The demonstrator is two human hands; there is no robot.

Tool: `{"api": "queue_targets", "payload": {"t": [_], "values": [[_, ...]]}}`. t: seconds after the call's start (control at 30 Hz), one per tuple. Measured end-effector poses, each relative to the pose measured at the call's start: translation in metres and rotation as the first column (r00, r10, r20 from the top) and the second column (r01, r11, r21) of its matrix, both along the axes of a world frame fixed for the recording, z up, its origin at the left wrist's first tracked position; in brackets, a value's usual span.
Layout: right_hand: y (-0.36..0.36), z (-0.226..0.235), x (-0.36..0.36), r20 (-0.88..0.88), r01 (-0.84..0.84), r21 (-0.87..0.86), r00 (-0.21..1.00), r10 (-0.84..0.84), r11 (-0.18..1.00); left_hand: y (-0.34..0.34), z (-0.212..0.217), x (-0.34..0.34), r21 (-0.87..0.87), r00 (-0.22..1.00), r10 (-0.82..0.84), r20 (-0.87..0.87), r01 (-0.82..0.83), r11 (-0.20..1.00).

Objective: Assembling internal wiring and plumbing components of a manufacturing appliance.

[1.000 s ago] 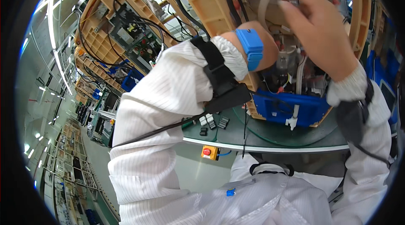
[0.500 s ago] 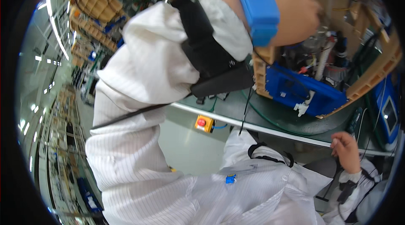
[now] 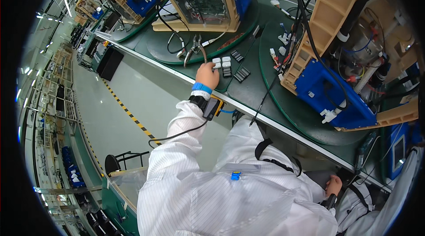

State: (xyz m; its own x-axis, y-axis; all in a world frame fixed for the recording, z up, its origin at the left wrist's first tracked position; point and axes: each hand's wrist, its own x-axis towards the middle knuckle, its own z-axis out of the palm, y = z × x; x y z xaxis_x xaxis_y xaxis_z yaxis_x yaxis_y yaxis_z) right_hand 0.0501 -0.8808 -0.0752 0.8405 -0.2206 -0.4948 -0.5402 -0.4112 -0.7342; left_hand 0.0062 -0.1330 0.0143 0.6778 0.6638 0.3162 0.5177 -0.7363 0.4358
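The fingers of the left hand (image 3: 207, 75) are curled down onto a cluster of small white and black connector blocks (image 3: 222, 64) on the green work mat (image 3: 248, 90); the fingertips touch the nearest white block, and whether any block is gripped cannot be told. Just beside that cluster, to the right, lie two more black blocks (image 3: 241, 75). A pair of pliers (image 3: 195, 50) lies on the mat just beyond the hand, handles apart. The left wrist carries a blue wrist strap (image 3: 202, 88) and a black band with a small orange-edged device (image 3: 212, 106), from which a black cable runs back along the white sleeve.

The right hand (image 3: 333, 186) is low at the bench edge, well apart from the left, fingers closed around a dark handle (image 3: 330, 200); the object itself is too hidden to identify.

On the mat to the right stands a tan frame (image 3: 325, 23) with a blue housing (image 3: 330, 94) at its base, loaded with cables and hoses. A second tan frame (image 3: 199, 1) stands behind the pliers
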Motion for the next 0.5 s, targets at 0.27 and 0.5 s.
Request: {"api": "queue_targets", "payload": {"t": [0.27, 0.5], "values": [[0.011, -0.005, 0.011, 0.0, -0.011, -0.227, 1.0, 0.011, 0.974, -0.005, -0.012, 0.007, -0.072, 0.994, 0.107, -0.012, -0.108, 0.992], [0.004, -0.02, 0.011, 0.066, -0.036, -0.342, 0.996, 0.062, 0.939, -0.007, -0.039, 0.012, -0.109, 0.963, 0.064, 0.264, -0.036, 0.993]]}}
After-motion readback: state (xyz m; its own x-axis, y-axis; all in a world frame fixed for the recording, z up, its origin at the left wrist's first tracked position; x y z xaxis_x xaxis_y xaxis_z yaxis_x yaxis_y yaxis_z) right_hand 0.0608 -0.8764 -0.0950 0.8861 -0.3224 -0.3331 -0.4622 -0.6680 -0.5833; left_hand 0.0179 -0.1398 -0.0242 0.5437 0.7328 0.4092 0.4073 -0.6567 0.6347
